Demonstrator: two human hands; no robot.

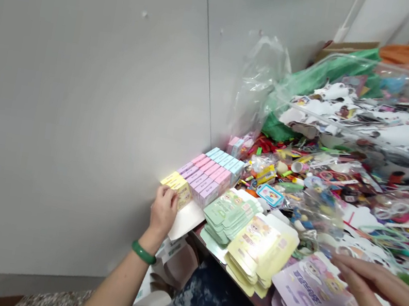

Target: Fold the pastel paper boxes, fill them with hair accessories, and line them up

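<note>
My left hand [164, 210], with a green bangle on its wrist, reaches to the near end of a block of small boxes by the wall. Its fingers are curled onto a small yellow box [179, 184] there; the exact grip is partly hidden. Behind it stand rows of purple boxes [202, 183], pink boxes [214, 169] and light blue boxes [228, 161]. My right hand [380, 297] is at the right edge, fingers stretched out, holding nothing visible. Below it lies a stack of flat purple cartons [312, 291].
Flat green cartons [228, 212] and flat yellow cartons [261, 246] lie along the table's front edge. Behind them spreads a heap of small colourful trinkets [339, 191]. A clear plastic bin [375, 119] of cut-outs stands at the back. A grey wall [98, 104] bounds the left side.
</note>
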